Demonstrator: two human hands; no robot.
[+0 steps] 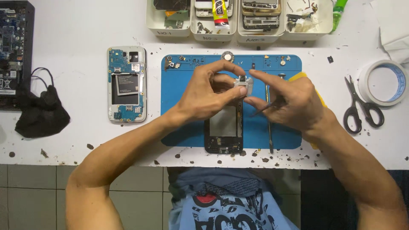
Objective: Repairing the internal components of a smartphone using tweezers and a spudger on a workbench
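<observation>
small pale part [243, 84] | pinched, raised above mat | possibly a camera module

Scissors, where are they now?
Head view: the scissors lie on the white table's right side, between the tape roll and the blue mat.

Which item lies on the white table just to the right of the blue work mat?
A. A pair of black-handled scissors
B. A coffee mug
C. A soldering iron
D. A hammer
A. The black-handled scissors lie on the white table right of the blue work mat, next to a roll of white tape; no hammer, soldering iron or mug shows anywhere.
</observation>
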